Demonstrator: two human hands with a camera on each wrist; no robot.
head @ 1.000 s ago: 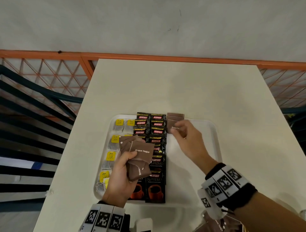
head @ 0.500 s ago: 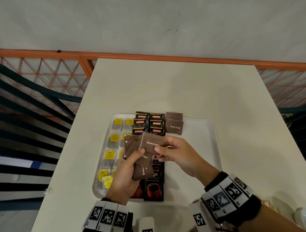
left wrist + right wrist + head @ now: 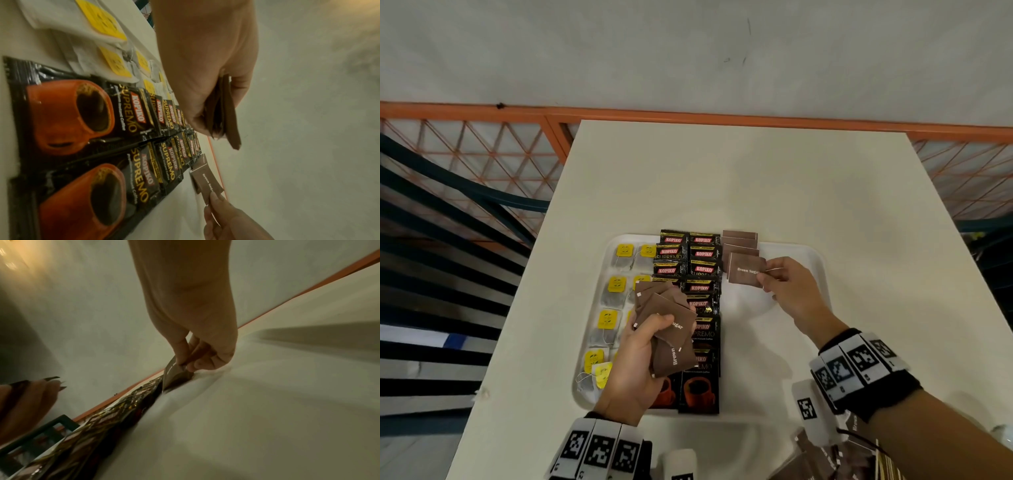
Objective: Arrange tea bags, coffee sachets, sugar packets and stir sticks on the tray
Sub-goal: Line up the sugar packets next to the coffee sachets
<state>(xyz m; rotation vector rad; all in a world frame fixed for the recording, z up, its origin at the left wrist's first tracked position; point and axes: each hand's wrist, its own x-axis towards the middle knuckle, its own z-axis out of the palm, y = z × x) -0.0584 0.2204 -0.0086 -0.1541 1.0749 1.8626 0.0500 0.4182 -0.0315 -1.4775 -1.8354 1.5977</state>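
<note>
My right hand (image 3: 789,291) pinches one thin, light, bendy brown sugar packet (image 3: 745,273) by its edge over the tray (image 3: 813,274), next to the coffee sachets (image 3: 700,270), while my left hand (image 3: 635,368) grips a slippery stack of sugar packets (image 3: 671,329).

You are looking down at a white table (image 3: 739,192) that is standing against an orange railing (image 3: 688,114) with diamond mesh (image 3: 469,150). A pale wall (image 3: 688,51) is rising behind it, and dark slats (image 3: 431,274) are running along your left side.
</note>
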